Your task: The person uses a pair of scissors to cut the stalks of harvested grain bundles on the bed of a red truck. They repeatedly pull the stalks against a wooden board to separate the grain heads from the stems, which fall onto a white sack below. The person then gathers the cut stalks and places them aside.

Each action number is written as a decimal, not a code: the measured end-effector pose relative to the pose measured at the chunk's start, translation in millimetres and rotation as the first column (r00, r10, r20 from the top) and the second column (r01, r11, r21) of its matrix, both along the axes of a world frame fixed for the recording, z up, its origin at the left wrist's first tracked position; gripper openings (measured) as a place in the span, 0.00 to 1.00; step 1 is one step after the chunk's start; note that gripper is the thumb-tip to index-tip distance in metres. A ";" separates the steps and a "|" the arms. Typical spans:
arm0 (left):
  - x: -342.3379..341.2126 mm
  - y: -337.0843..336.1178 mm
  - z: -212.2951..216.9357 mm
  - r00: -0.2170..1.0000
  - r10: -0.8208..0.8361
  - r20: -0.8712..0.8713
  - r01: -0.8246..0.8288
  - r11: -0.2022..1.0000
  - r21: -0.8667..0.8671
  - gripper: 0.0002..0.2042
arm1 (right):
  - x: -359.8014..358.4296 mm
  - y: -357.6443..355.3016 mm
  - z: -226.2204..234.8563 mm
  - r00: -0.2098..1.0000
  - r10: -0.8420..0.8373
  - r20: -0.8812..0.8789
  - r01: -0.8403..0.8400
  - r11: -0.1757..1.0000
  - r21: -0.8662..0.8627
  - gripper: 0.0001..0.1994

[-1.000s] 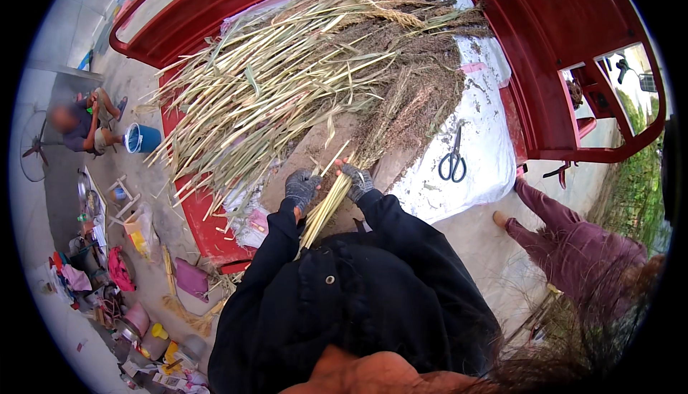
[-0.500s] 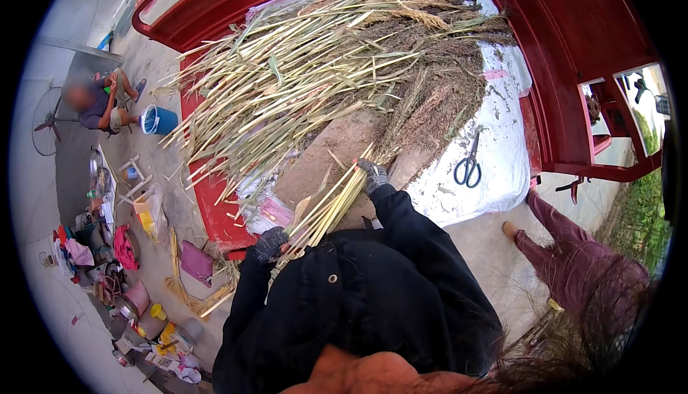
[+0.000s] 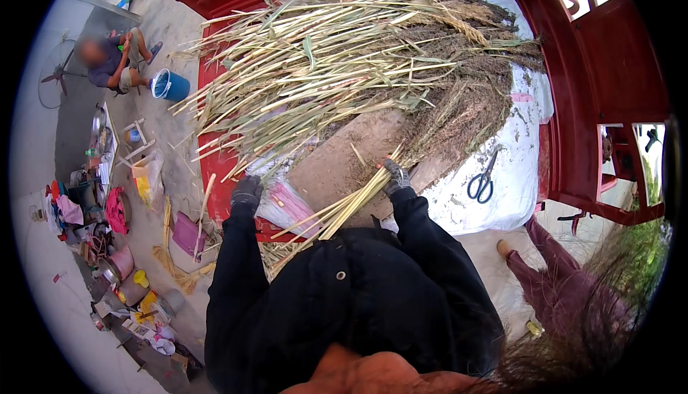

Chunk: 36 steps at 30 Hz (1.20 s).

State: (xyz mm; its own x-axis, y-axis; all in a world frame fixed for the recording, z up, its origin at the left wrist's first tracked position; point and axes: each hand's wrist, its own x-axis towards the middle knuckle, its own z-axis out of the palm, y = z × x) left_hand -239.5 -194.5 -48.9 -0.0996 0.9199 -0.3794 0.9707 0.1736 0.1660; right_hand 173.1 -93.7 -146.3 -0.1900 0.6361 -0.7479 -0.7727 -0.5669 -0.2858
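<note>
My right hand (image 3: 396, 178), in a grey glove, is closed round a bundle of pale cut stalks (image 3: 351, 209). The stalk ends slant down to the left in front of my jacket. Out to the left, my gloved left hand (image 3: 247, 192) is off the bundle, beside a pink-and-white sack (image 3: 288, 208); its fingers are too blurred to read. A large heap of long stalks (image 3: 315, 64) with dark seed heads (image 3: 466, 100) lies across the red cart bed. Near the heap's right side, black-handled scissors (image 3: 483, 178) rest on a white sheet (image 3: 459, 204).
Red cart rails (image 3: 588, 107) rise at the back and right. A person sits at the far left by a blue bucket (image 3: 170, 85); another person's legs (image 3: 552, 258) stand at right. Household clutter (image 3: 118, 265) and a purple dustpan-like piece (image 3: 188, 236) lie on the left floor.
My left hand has left the lower stalk ends and moved up and left. A loose stalk piece now shows to its left. My right hand keeps its grip. The view has shifted slightly.
</note>
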 end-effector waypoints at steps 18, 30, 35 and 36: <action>153.2 166.7 -68.4 0.923 -0.051 -0.382 0.057 0.998 0.004 0.12 | 2.5 -20.6 8.4 0.978 0.077 -0.196 -0.068 0.996 0.053 0.10; 257.4 50.6 24.2 0.966 -0.251 -0.060 0.249 0.967 -0.044 0.09 | -8.5 -15.4 51.9 0.910 0.260 -0.323 -0.247 0.966 0.080 0.17; 251.3 44.7 28.2 0.938 -0.345 -0.021 0.342 0.936 -0.083 0.12 | -11.0 -19.3 30.4 0.939 0.093 -0.331 -0.038 0.985 0.170 0.12; 238.1 34.8 29.9 0.923 -0.386 -0.012 0.383 0.918 -0.101 0.12 | -11.2 -18.7 23.9 0.949 0.077 -0.305 -0.027 0.986 0.164 0.12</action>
State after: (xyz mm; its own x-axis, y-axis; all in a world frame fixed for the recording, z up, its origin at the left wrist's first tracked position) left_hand -1.4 -159.7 -18.9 0.2412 0.8497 -0.4688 0.9702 -0.2003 0.1361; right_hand 162.0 -112.4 -122.4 -0.4322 0.7230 -0.5390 -0.8076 -0.5762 -0.1253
